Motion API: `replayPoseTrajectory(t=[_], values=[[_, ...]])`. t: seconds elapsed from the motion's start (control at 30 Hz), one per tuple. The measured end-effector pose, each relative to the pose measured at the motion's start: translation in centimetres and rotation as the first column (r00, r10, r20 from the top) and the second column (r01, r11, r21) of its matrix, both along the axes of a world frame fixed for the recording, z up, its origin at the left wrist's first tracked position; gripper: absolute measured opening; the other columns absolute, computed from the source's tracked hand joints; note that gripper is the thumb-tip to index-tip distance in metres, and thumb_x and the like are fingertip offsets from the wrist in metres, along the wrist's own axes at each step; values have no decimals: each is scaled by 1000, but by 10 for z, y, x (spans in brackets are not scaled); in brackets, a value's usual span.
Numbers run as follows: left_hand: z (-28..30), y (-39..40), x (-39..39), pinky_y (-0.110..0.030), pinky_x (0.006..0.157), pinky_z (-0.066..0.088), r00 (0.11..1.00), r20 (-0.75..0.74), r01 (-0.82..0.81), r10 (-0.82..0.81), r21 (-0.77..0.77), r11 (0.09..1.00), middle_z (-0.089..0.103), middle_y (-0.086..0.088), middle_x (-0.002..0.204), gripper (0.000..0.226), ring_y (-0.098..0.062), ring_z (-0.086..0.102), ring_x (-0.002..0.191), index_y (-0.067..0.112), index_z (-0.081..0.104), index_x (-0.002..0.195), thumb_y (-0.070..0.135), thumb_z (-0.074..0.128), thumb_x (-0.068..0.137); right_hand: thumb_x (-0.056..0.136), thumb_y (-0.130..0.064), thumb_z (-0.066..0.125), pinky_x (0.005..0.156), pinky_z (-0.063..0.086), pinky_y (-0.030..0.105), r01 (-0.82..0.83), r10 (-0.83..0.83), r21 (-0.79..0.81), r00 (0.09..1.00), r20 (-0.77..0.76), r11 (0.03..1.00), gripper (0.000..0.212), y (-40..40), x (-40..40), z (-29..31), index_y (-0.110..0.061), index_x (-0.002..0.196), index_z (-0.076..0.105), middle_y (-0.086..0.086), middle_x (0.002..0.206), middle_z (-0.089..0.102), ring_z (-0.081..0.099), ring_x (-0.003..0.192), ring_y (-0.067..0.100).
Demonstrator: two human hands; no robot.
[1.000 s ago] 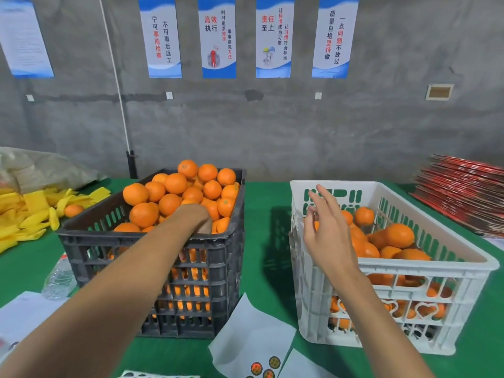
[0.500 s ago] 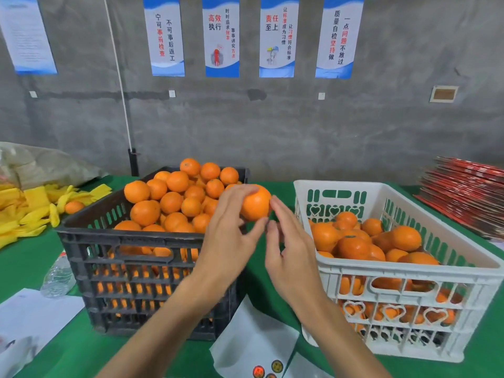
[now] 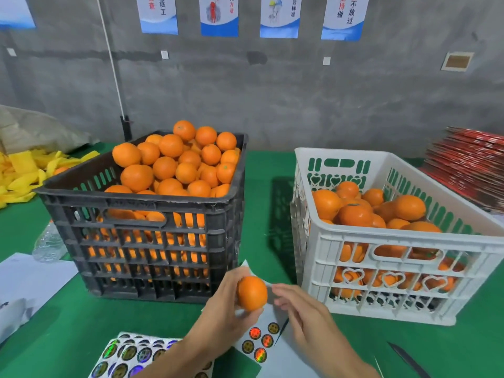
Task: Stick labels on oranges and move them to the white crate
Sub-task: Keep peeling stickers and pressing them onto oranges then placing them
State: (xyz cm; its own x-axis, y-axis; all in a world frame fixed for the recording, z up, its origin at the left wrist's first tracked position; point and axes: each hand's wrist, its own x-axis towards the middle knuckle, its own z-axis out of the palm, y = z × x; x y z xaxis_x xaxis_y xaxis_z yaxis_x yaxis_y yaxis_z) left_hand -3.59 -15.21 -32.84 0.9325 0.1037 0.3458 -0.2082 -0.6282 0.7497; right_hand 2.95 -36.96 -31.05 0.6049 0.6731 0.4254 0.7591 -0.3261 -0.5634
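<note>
My left hand [image 3: 223,312] holds one orange [image 3: 252,293] low over the green table, in front of the gap between the two crates. My right hand [image 3: 305,315] hovers just right of that orange with relaxed fingers and holds nothing. Below the orange lies a white backing sheet with a few round shiny labels [image 3: 260,342]. A fuller label sheet [image 3: 131,356] lies at the bottom left. The black crate [image 3: 152,241] on the left is heaped with oranges. The white crate [image 3: 395,257] on the right is partly filled with oranges.
Yellow foam pieces [image 3: 24,173] lie at the far left. A clear plastic bottle [image 3: 49,244] and white papers [image 3: 30,285] sit left of the black crate. A red stack of flat cartons [image 3: 471,165] is at the back right. A dark blade-like object [image 3: 409,358] lies at the bottom right.
My left hand took an orange from the black crate and brought it down near the label sheet. My right hand came back from the white crate and followed it down.
</note>
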Motion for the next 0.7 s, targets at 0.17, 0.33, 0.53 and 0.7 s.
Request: replayPoseTrajectory(t=[0.17,0.33,0.53,0.7], values=[[-20,0,1,-25,86,52,991,-124,-48,51,20,999,53,24,117,67,1,60,105,51,24,137,46,70,90,95,-70,48,117,16,8,-22,1,-330,998,-65,944,63,-2,4,-32,-30,144,54,-29,151,35,25,137,-17],[-18,-9,-4,-5,92,35,999,33,-19,10,294,956,37,17,131,58,3,49,108,37,20,140,35,61,99,94,-66,55,114,24,10,11,-34,-232,995,-97,973,60,3,6,-41,-23,135,63,-31,144,40,29,134,-17],[-18,-9,-4,-5,98,28,1000,-4,20,-19,388,921,31,5,143,57,-3,45,124,24,18,145,38,54,103,93,-36,73,102,46,20,63,-82,-93,975,-209,994,28,8,3,-43,-18,113,77,-27,126,56,50,122,-5],[-18,-8,-3,-10,107,29,999,-18,32,-27,351,936,30,4,149,59,-5,40,132,20,20,148,35,56,103,93,-19,72,83,53,34,157,-146,-2,914,-379,988,14,13,5,-33,-27,86,82,-26,111,64,64,93,13]])
